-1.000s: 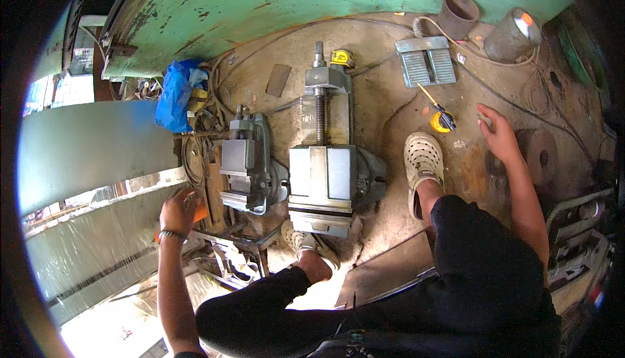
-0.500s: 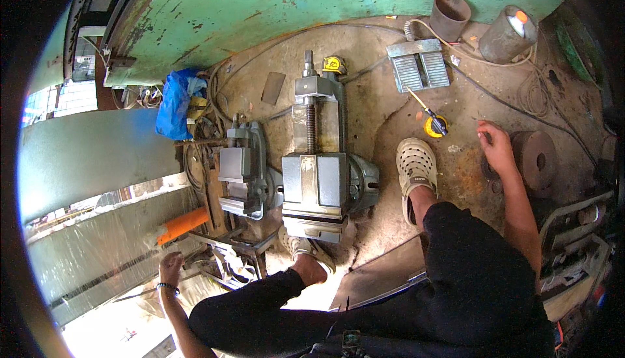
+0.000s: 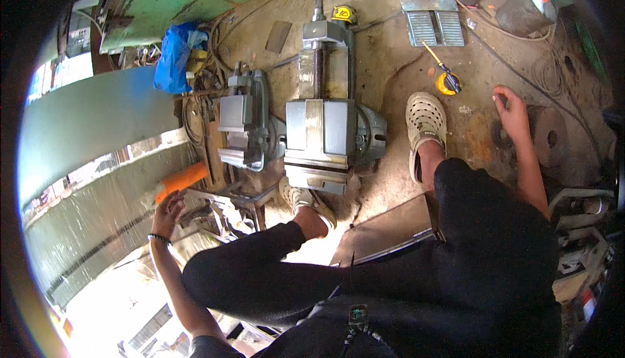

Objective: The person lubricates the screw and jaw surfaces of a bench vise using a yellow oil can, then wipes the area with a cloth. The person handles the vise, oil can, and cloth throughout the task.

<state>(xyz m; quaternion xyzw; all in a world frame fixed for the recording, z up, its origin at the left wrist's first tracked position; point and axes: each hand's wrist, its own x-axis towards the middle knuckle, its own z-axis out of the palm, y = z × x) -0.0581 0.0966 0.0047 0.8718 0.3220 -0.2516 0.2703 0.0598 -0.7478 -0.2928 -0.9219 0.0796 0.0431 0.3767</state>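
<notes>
Smaller vise [image 3: 242, 120] left of larger vise [image 3: 320, 127]; cylinder [image 3: 183, 181] farther left, disc [image 3: 544, 121] farther right.

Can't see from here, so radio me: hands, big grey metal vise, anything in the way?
Left hand, right hand loosely open, nothing seen held. Large grey metal vise, untouched by either. Beige perforated clog between right hand and vise.
</notes>
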